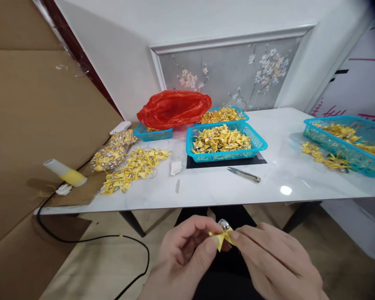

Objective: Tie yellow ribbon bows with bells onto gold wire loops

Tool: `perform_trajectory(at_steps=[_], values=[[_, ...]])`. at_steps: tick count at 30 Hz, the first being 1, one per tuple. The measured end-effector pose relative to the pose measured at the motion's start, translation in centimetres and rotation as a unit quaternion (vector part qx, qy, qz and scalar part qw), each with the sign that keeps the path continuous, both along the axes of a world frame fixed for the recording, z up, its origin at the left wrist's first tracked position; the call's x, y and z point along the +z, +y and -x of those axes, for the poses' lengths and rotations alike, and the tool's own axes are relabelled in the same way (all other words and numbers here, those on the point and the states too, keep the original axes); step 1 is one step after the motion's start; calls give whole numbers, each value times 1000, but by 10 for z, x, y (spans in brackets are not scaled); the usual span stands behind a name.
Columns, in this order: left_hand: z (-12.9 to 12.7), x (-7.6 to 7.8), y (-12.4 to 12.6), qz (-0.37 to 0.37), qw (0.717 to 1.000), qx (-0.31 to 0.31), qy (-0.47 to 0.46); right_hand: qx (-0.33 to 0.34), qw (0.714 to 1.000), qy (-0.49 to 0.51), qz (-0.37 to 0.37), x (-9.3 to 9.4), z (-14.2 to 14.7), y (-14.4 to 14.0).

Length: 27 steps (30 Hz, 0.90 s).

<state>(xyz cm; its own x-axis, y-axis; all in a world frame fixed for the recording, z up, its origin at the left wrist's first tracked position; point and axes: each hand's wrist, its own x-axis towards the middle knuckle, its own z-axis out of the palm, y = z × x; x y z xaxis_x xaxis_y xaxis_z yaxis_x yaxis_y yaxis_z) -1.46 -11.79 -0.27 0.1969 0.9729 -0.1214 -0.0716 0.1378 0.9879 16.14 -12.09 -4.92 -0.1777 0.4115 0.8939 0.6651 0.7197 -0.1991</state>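
Below the table's front edge, my left hand [182,254] and my right hand [274,260] meet and pinch one small yellow ribbon bow [222,238] between their fingertips. A small silver bell [224,225] sits on top of the bow. Each hand grips one side of the bow, over my dark lap.
On the white table [277,183] stand a turquoise basket [226,143] of yellow bows, a second one [346,141] at the right, a red plastic bag [175,108], loose bows [134,168], bagged bows [109,156], snips [244,174] and a glue gun [65,173] with a black cable [90,239].
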Motion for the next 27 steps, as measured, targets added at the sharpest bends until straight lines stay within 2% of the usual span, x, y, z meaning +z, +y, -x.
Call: perform_trajectory(at_steps=[4,8,12,14,15,17,19,21,22,24,27], values=[[2,-4,0,-8,1000,10,2,24,1000,4,4,1,-2,0],[5,-8,5,-18,999,-6,34,34,999,-5,9,2,-3,1],[5,-8,9,6,1000,1,3,28,1000,11,5,-3,-2,1],[5,-9,11,11,1000,7,-23,14,997,58,44,-5,-2,0],[5,-10,11,12,999,14,-34,15,992,91,89,-6,-1,-2],[5,-11,11,10,998,31,-50,50,962,162,215,-7,2,-7],[4,-12,12,4,997,49,-56,117,905,221,344,-7,7,-11],[1,-12,12,-1,997,60,-55,167,848,267,427,-6,14,-13],[-1,-12,12,-3,997,62,-54,176,828,282,451,-5,17,-13],[-3,-11,12,-10,997,59,-45,168,814,297,469,-3,23,-12],[-3,-10,11,-20,998,54,-20,149,817,295,472,0,26,-10]])
